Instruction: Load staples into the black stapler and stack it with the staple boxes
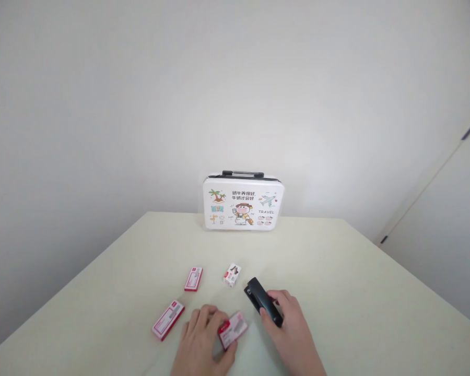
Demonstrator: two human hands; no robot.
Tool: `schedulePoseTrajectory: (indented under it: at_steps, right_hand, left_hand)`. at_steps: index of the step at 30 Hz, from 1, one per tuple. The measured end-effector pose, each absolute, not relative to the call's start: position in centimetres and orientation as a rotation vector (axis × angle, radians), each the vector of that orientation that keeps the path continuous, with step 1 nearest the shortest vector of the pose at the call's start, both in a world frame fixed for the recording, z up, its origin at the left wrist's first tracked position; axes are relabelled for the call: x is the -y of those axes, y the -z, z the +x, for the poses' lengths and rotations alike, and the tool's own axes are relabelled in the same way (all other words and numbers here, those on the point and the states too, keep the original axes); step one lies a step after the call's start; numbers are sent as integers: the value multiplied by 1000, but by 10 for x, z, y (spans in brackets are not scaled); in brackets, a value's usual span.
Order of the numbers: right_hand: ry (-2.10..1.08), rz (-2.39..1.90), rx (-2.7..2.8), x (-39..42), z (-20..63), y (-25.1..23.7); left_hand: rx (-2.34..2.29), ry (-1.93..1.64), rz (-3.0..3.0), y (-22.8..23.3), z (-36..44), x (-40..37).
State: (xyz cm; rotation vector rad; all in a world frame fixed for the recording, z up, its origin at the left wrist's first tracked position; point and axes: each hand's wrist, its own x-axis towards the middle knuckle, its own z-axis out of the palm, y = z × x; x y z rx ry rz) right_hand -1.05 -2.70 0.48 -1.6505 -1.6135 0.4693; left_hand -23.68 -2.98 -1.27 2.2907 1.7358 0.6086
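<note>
My right hand [293,329] grips a black stapler [263,301] that lies on the pale table [337,282], its nose pointing up and left. Just left of it, my left hand [201,339] holds a small red-and-white staple box [233,329] at the near edge of the table. Two more red-and-white staple boxes lie to the left, one near my left hand [168,319] and one farther back [194,278]. A smaller white box [232,274] sits just beyond the stapler.
A white case with a black handle and cartoon travel print [243,202] stands upright at the table's far edge against the wall. A white door [446,230] is at the right.
</note>
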Motion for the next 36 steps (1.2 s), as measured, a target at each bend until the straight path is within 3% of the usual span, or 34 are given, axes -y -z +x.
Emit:
schedulePoseTrajectory:
  at_steps: [9,16,21,27,32,36]
  right_hand:
    - [-585,-1439,1822,15,-76,-32]
    - [-910,-1214,1022,1,-71,-18]
    - [-858,-1253,780,13,-13,2]
    - [-1016,-1776,971,39,33,20]
    - [-1375,-1642,1316,48,-2,22]
    - [-1245,-1569,1525,41,-26,27]
  left_hand:
    - [-1297,-571,2615,41,-268,23]
    - [-1317,-553,2606,31,-278,26]
    - [-1310,-544,2602,27,-279,24]
    - [-1386,-577,2474,22,-270,25]
    - [-1433,-634,2410,20,-263,26]
    - [-1418,-658,2401,21,-265,25]
